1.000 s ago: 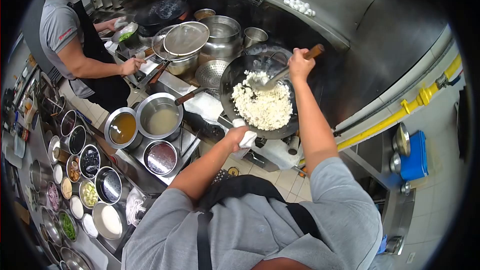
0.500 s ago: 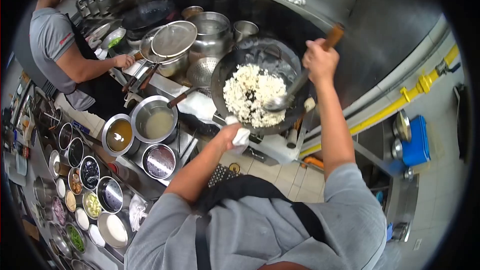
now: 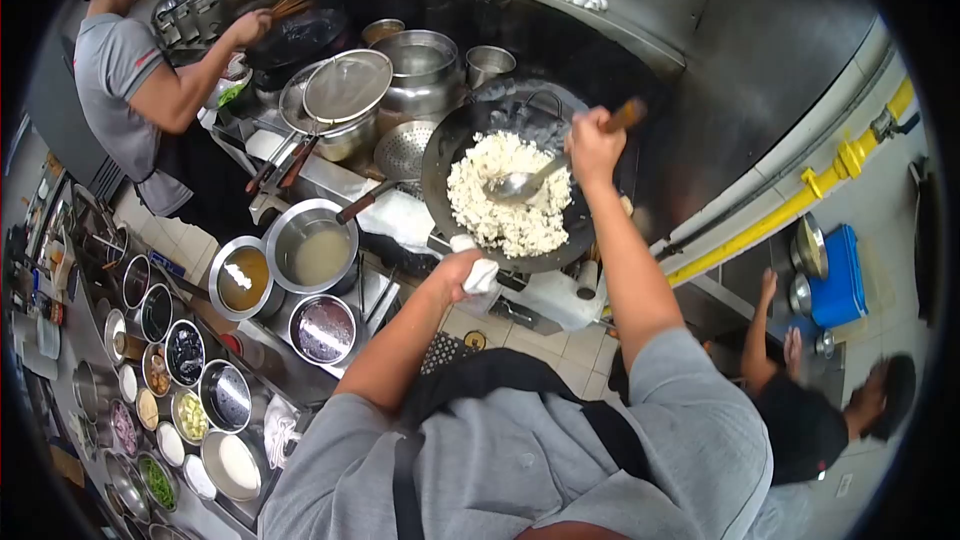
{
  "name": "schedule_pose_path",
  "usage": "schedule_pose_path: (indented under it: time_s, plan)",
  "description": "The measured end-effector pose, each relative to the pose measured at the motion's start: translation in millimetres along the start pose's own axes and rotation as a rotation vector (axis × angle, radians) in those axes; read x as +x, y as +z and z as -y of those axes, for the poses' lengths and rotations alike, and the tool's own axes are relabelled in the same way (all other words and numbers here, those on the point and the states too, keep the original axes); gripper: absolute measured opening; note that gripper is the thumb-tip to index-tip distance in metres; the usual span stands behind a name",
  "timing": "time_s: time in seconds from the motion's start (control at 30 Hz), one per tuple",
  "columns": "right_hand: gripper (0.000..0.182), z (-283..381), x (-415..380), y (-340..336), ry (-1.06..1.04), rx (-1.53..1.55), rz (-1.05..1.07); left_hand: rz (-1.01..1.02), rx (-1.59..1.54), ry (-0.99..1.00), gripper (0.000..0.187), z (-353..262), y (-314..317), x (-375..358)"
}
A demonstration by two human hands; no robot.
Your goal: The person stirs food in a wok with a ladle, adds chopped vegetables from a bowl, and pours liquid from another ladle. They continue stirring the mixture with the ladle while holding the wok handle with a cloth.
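Observation:
A large dark wok (image 3: 437, 175) sits on the stove in front of me, holding a loose heap of white rice (image 3: 505, 225). My right hand (image 3: 597, 147) is closed around the wooden handle of a metal ladle (image 3: 513, 187), whose bowl rests in the middle of the rice. At the near rim of the wok, my left hand (image 3: 455, 274) grips a folded white cloth (image 3: 481, 277). The cloth covers the part of the rim that I hold. A perforated strainer (image 3: 405, 148) with a dark handle lies just left of the wok.
Steel pots (image 3: 418, 58) and a mesh sieve (image 3: 348, 86) stand to the wok's left. Ingredient bowls (image 3: 231, 462) crowd the left counter. A co-worker (image 3: 125, 90) works at another wok; another person (image 3: 800, 420) is at lower right. A yellow pipe (image 3: 848, 162) runs along the right.
My right hand and the ladle have moved left, from the wok's right side to the rice's middle. The left co-worker has raised an arm with a bamboo brush. Another person has appeared at lower right.

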State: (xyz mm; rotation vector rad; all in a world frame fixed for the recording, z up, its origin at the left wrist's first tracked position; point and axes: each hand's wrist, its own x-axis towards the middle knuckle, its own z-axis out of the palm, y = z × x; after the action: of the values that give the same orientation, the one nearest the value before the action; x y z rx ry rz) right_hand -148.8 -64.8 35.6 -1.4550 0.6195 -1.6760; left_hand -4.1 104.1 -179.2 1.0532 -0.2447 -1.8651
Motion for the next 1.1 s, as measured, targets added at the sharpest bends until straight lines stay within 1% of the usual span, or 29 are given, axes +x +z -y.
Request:
schedule_pose_path:
  time_s: [0.03,0.07,0.13,0.17,0.2,0.23,0.3,0.33,0.37,0.4,0.43,0.5,0.53,0.6,0.63,0.67,0.7,0.77,0.8,0.83,0.87,0.9,0.93,1.0,1.03,1.07,1.1]
  plan:
    - [0.019,6,5,8,0.105,0.013,0.067,0.033,-0.038,-0.041,0.013,2,-7,8]
    - [0.019,17,19,14,0.118,-0.076,0.008,0.016,-0.036,-0.025,0.012,4,-11,16]
    - [0.023,44,29,18,0.075,0.043,0.012,-0.028,-0.047,0.015,0.011,-1,-3,5]
    - [0.023,56,21,12,0.05,0.099,0.012,-0.052,-0.073,0.04,0.011,1,2,-2]
    - [0.022,48,15,-2,-0.047,0.177,0.024,-0.024,-0.075,0.025,0.013,3,-4,7]
    - [0.023,36,5,-9,-0.068,0.172,-0.024,-0.027,-0.079,0.026,0.013,4,-3,6]
    - [0.025,-30,1,-25,-0.029,-0.045,-0.005,-0.09,-0.039,0.008,0.018,6,3,1]
    - [0.028,-10,12,-16,0.07,-0.046,0.077,-0.12,0.005,-0.019,0.018,6,1,5]
    - [0.027,5,25,-4,0.088,-0.105,0.052,-0.118,0.014,-0.006,0.018,3,0,10]
    - [0.026,27,23,5,0.098,-0.009,0.044,-0.069,0.014,0.016,0.017,14,-8,13]
    - [0.024,42,28,19,0.096,0.092,0.051,-0.017,0.008,0.058,0.017,9,-3,10]
    - [0.022,35,14,29,-0.06,0.267,0.017,-0.009,-0.053,0.053,0.014,7,-1,7]
    - [0.022,9,8,31,-0.125,0.201,0.021,-0.025,-0.053,0.044,0.014,8,-2,10]
    - [0.021,-22,8,36,0.034,0.026,0.052,-0.091,-0.054,0.046,0.014,8,2,1]
    - [0.021,-18,25,42,0.087,-0.065,0.082,-0.093,-0.043,0.047,0.014,7,2,4]
    - [0.022,-12,38,39,0.112,-0.058,0.078,-0.076,-0.077,0.057,0.014,9,0,6]
    - [0.024,8,49,42,0.138,-0.051,0.073,-0.05,-0.095,0.054,0.015,13,-2,9]
    - [0.024,33,48,34,0.067,0.053,-0.025,-0.039,-0.109,0.061,0.015,11,6,3]
    - [0.025,26,44,26,0.01,0.087,-0.086,-0.04,-0.1,0.066,0.014,10,7,3]
    - [0.026,3,39,17,-0.041,0.119,-0.137,-0.044,-0.1,0.071,0.014,11,7,2]
    - [0.028,-64,47,-4,-0.311,-0.272,-0.144,-0.06,-0.082,0.061,0.015,12,8,0]
    - [0.028,-61,46,-2,-0.064,-0.091,-0.064,-0.073,-0.063,0.056,0.015,9,8,-1]
    - [0.028,-49,61,8,-0.126,-0.153,0.012,0.012,-0.107,0.06,0.017,13,-3,14]
    - [0.028,17,55,35,0.105,-0.044,0.006,0.004,-0.086,0.038,0.017,25,-13,16]
    - [0.028,14,58,39,0.092,-0.042,0.0,0.012,-0.054,0.046,0.017,13,-10,16]
    - [0.027,7,62,37,-0.109,-0.058,-0.001,0.026,-0.041,0.051,0.017,5,-5,15]
    - [0.023,-7,51,39,-0.053,-0.02,-0.046,0.016,-0.064,0.058,0.012,4,6,2]
